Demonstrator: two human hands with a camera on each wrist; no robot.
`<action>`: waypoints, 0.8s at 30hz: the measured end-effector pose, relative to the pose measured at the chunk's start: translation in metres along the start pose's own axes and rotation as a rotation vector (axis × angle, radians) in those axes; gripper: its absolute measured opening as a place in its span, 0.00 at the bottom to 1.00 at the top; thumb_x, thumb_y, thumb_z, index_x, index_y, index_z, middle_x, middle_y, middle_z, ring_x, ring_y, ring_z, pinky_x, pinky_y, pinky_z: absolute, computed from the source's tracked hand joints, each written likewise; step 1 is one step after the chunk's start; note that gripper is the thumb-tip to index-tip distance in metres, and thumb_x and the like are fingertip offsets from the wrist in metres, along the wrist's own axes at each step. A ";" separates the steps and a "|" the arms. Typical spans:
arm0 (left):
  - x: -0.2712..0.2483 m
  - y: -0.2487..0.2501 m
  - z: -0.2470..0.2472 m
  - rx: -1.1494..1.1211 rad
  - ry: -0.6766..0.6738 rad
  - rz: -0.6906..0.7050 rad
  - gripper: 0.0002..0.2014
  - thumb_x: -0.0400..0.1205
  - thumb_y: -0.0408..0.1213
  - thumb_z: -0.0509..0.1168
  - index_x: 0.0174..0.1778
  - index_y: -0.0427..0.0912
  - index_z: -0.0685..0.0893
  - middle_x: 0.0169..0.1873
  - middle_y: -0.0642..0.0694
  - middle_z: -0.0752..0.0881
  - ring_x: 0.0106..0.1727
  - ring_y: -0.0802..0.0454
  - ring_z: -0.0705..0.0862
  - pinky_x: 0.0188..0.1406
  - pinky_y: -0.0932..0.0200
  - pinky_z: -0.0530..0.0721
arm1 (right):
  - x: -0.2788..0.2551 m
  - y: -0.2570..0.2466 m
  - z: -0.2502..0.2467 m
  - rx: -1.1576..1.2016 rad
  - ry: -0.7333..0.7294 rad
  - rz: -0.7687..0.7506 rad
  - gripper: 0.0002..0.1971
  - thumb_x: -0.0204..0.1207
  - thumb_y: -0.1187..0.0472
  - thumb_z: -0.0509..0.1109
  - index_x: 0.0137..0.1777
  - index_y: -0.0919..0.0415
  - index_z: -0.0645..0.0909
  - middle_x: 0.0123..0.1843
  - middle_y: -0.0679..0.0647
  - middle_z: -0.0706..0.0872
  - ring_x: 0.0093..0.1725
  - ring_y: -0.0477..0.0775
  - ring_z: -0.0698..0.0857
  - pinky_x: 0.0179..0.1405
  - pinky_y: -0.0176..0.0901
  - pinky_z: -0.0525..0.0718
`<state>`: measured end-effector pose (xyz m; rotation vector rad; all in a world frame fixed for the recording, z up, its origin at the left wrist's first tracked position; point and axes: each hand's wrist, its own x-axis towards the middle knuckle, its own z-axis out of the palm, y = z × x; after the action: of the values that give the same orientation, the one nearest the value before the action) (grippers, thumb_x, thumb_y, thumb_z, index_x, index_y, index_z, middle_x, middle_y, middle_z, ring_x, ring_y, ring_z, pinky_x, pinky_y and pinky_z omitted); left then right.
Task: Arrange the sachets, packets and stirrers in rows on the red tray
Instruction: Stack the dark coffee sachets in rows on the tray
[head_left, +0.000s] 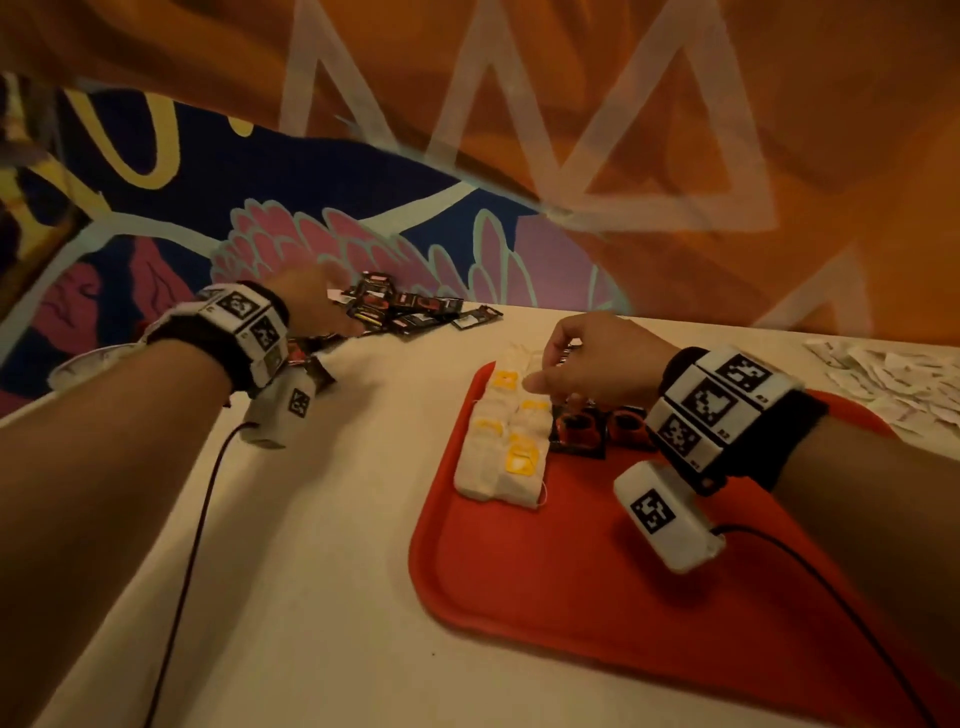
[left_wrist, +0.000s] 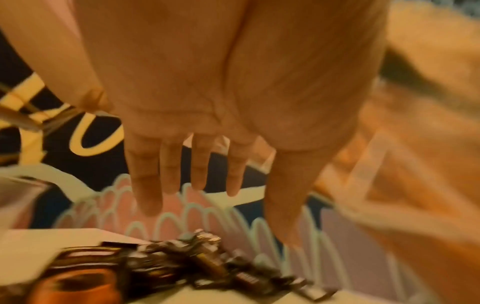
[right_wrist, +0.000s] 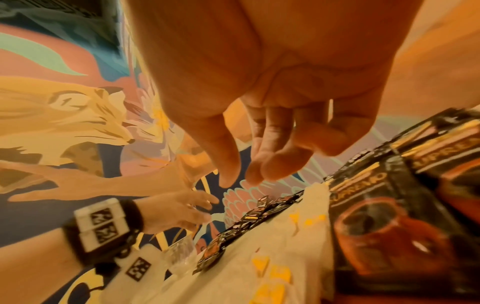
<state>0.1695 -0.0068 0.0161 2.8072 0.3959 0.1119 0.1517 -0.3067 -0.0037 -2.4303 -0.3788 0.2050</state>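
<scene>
1. The tray (head_left: 571, 597) lies on the table (head_left: 322, 519). At the tray's far left corner stand white sachets (head_left: 501, 441) with yellow tags, set in two close rows.
2. Just right of the sachets, on the tray, lie dark packets (head_left: 587, 428) with an orange cup print, the start of the next row.
3. The right hand (head_left: 592, 358) hovers over the tray's far edge, above where sachets and packets meet. In the right wrist view its fingers (right_wrist: 272, 162) hang loosely curved and grasp nothing.
4. Left of the tray and further back, a loose pile (head_left: 410, 306) of dark packets lies on the table. The left hand (head_left: 311, 306) reaches over that pile; the left wrist view shows its fingers (left_wrist: 145, 185) straight, spread and holding nothing.
5. Right of the tray, white paper pieces (head_left: 893, 384) lie scattered on the table; whether they are sachets or stirrers I cannot tell.
6. The step in hand looks like fetching another packet from the pile.
7. To do it well:
   - Pinch one packet by its edge, so the pile does not drag along.
   - Lay it flat, print up, touching the last packet and in line with the sachet rows.
   - Use the right hand to steady the packets already set, and keep clear of the sachets' strings.
</scene>
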 end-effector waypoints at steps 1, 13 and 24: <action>0.009 -0.010 0.004 0.136 -0.068 -0.028 0.34 0.76 0.48 0.77 0.77 0.47 0.73 0.72 0.42 0.78 0.72 0.41 0.76 0.71 0.45 0.74 | 0.003 -0.003 0.001 -0.006 -0.016 -0.015 0.14 0.71 0.48 0.81 0.47 0.54 0.81 0.30 0.46 0.90 0.29 0.43 0.87 0.29 0.36 0.80; 0.066 -0.052 0.031 0.606 -0.333 0.002 0.42 0.80 0.57 0.70 0.87 0.52 0.58 0.80 0.42 0.72 0.76 0.41 0.75 0.74 0.49 0.74 | 0.019 -0.010 0.010 -0.033 -0.152 -0.071 0.15 0.70 0.46 0.80 0.50 0.51 0.81 0.34 0.45 0.91 0.31 0.41 0.87 0.35 0.39 0.80; -0.014 -0.047 0.038 0.503 -0.344 0.204 0.27 0.82 0.42 0.72 0.77 0.54 0.74 0.72 0.45 0.79 0.69 0.43 0.79 0.69 0.46 0.80 | 0.000 -0.041 0.030 -0.015 -0.193 -0.101 0.14 0.73 0.48 0.79 0.51 0.54 0.82 0.35 0.48 0.91 0.30 0.42 0.86 0.27 0.38 0.79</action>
<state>0.1486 0.0213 -0.0354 3.2616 0.0548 -0.4874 0.1355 -0.2584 -0.0008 -2.4061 -0.5898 0.3948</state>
